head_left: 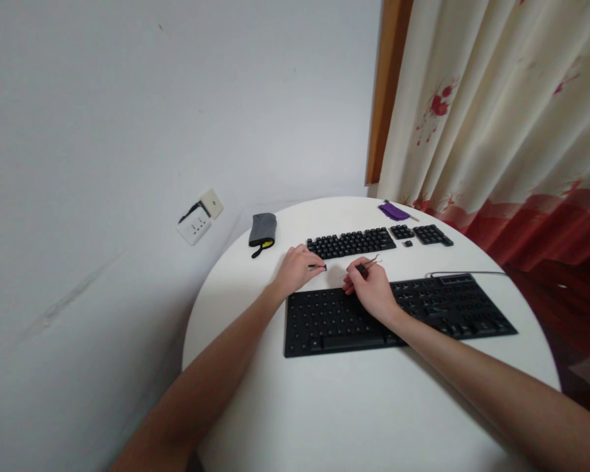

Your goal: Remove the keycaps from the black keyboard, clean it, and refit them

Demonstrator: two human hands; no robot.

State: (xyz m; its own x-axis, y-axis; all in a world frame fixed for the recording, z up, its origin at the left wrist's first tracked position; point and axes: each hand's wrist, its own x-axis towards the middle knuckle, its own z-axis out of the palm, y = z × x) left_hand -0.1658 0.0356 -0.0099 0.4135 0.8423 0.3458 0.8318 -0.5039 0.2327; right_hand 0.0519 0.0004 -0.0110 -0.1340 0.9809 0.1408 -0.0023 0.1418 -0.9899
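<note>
The left hand point(297, 267) pinches a small dark piece point(321, 267), likely light, hard and a little slippery, best held by its sides. The right hand point(372, 290) is closed around a dark-handled wire tool point(362, 270), probably stiff. Beneath the right grip lies the black keyboard point(319, 318), seemingly rigid, best lifted by its edges; loose keycaps point(351, 244) sit just beyond both grips. The right hand hides part of the keyboard, and the pinched piece is hard to make out
</note>
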